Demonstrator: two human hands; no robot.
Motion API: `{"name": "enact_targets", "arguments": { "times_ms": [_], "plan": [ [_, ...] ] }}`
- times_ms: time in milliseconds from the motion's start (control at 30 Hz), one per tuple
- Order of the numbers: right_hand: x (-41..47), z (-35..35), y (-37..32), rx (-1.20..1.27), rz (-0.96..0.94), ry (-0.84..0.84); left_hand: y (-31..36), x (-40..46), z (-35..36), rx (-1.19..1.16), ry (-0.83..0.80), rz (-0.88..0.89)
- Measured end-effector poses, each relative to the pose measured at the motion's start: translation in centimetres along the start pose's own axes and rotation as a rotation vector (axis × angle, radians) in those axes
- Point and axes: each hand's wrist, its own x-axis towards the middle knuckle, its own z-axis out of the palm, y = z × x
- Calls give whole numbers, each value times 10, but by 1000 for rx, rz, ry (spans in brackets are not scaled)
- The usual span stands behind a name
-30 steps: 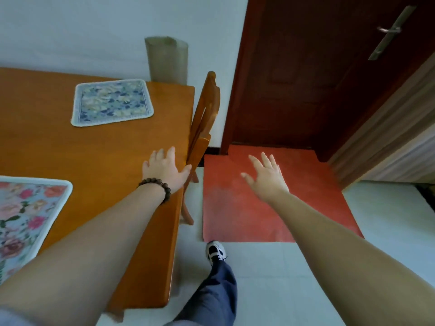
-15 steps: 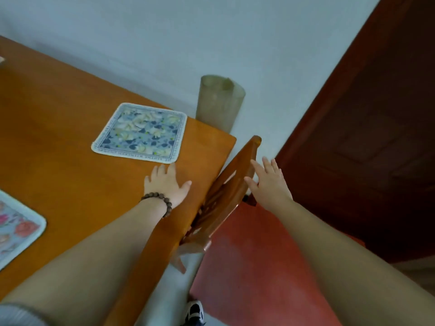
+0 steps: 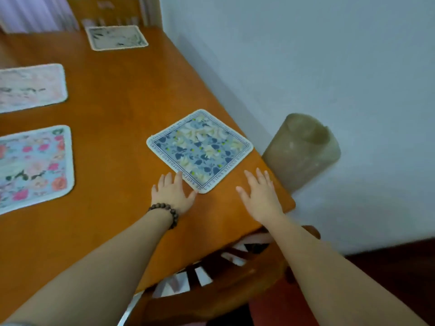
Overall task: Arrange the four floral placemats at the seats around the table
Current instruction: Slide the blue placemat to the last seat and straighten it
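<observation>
While all four mats already lie on the table (image 3: 113, 109), one sits skewed.
Done: far mat (image 3: 117, 37), pale pink mat (image 3: 30, 87) and rose mat (image 3: 33, 165) lie flat, well apart.
Left: squaring the blue mat (image 3: 200, 150), by my judgement.
Blue mat: near the right edge, turned cornerwise; navy and cream flowers, lettered border.
Left hand (image 3: 173, 195): spread flat, fingertips touching the mat's near corner.
Right hand (image 3: 260, 195): spread, just beside it, gripping nothing.
Chair (image 3: 235, 274): tucked under the near edge.
</observation>
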Motion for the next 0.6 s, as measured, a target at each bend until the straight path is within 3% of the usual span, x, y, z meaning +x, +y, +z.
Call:
{"name": "enact_targets", "arguments": {
  "times_ms": [133,300,600],
  "plan": [
    [47,2,21,7,-123,-142,18,2,5,-47,44,-191],
    [86,3,33,-23,-224,-203,31,2,3,-78,84,-326],
    [126,16,25,-54,-310,-298,37,40,3,-60,116,-384]
  ]
}}
